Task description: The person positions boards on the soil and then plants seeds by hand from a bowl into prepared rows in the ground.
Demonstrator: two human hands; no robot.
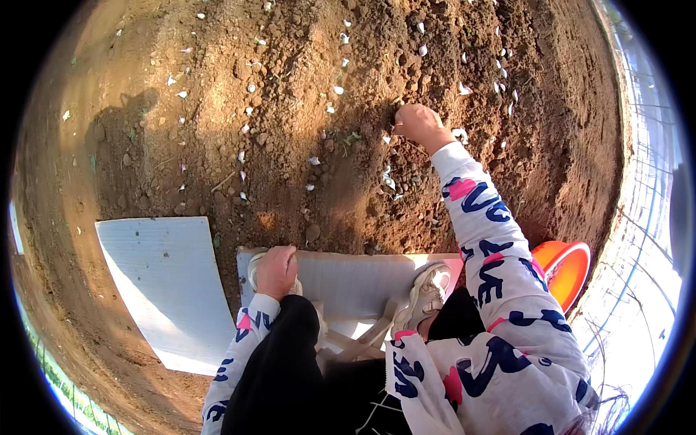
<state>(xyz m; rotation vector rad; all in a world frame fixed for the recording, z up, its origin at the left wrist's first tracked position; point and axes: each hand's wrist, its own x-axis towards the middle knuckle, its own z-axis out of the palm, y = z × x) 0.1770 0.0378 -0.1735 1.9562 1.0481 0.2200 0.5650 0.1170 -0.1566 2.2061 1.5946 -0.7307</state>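
Observation:
My right hand (pixel 417 125) reaches out to the tilled soil, with its fingers bent down to the surface. Its fingertips are hidden, so whether they pinch anything does not show. A garlic clove (pixel 386 140) lies just below it, and other pale cloves (pixel 460 134) rest by the wrist. Closer to my body, my left hand (pixel 277 272) is curled into a fist in front of my knee, above one shoe. What that fist may hold cannot be seen. Several more garlic cloves (pixel 338 90) are set in rough rows across the soil (pixel 293 119).
Under my shoes (pixel 424 293) lies a pale flat board (pixel 348 274). Another white board (pixel 168 288) rests on the soil at left. An orange-red bowl (pixel 565 272) stands beside my right arm. Behind my feet are crossed stool legs (pixel 361 340). Whitish sheeting (pixel 647 217) borders the bed at right.

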